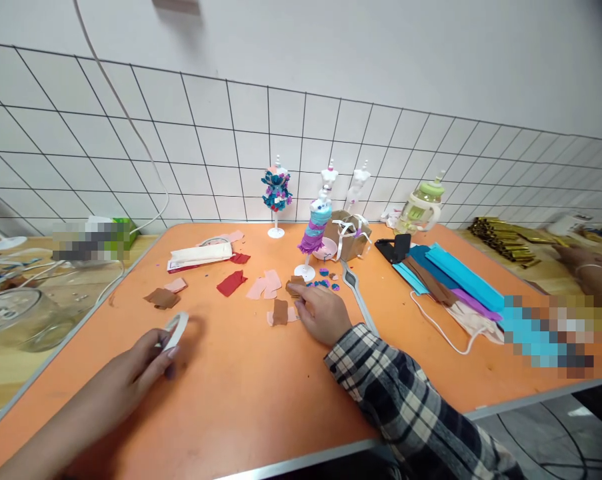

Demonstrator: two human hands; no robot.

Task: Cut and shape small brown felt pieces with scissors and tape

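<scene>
My left hand holds a roll of white tape on edge between thumb and fingers, just above the orange table. My right hand, in a plaid sleeve, has its index finger and thumb at a small brown crepe-like piece; the other fingers are curled. Close to it, another brown piece lies across a pale pink strip. Left of these are pink pieces and a red piece. Brown scraps lie beyond my left hand.
A small dress form wrapped in blue and purple stands past my right hand, with a decorated one behind. Grey scissors or tweezers lie beside my sleeve. Folded coloured sheets and a bottle are rightward. Another person's hand shows far right.
</scene>
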